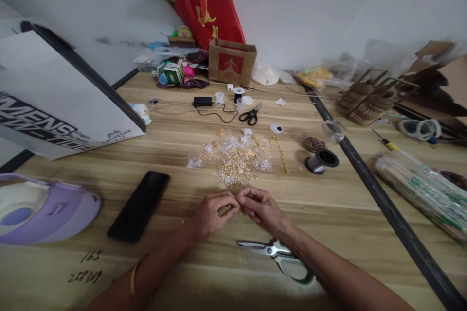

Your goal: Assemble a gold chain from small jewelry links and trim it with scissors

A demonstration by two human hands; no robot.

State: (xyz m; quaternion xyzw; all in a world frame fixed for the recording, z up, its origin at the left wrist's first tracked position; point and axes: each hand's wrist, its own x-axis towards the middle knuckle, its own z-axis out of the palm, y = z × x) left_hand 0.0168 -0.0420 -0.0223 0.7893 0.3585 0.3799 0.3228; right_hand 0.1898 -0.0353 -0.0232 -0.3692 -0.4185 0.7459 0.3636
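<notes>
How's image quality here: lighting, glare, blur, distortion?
Head view: dim, diffuse light, table darkening toward the bottom; head view: glare on plastic-wrapped pack at right; head view: small gold and silver pieces soft, detail where left hand and right hand meet unreadable; head view: wide-angle stretch toward edges, as on white box.

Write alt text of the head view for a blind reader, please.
Two hands pinch something too small to identify at a wooden table. Beyond lie tiny gold and silver pieces; pale-handled scissors lie nearer, a black phone to the left.
</notes>
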